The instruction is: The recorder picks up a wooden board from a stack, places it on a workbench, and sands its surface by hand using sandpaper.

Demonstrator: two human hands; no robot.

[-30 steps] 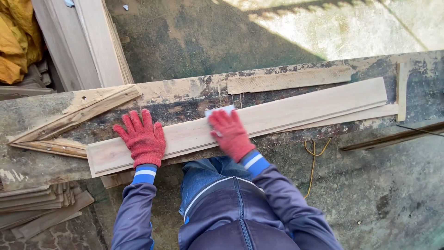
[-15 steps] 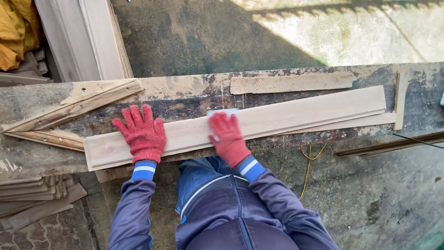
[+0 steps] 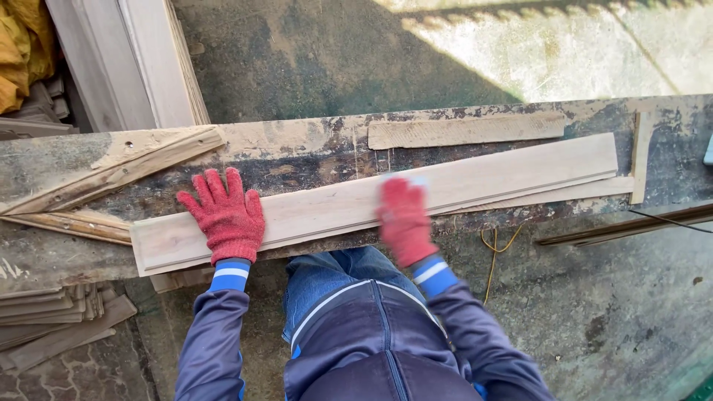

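A long pale wooden board (image 3: 505,174) with a moulded edge lies across a worn, stained workbench (image 3: 297,152). My left hand (image 3: 225,215), in a red knit glove, presses flat on the board near its left end, fingers spread. My right hand (image 3: 405,217), also in a red glove, is blurred with motion on the board's middle. It presses a pale sheet of sandpaper (image 3: 417,180) against the wood; only the sheet's far edge shows past the fingertips.
A short plank (image 3: 466,130) lies behind the board, a thin strip (image 3: 640,156) at the right end, angled offcuts (image 3: 111,174) at the left. Stacked slats (image 3: 52,315) sit low left, white frames (image 3: 141,59) lean at the back. A yellow cord (image 3: 496,249) hangs below the bench.
My right hand has slid rightward along the board with the sandpaper under it. My left hand has stayed pressed near the board's left end.
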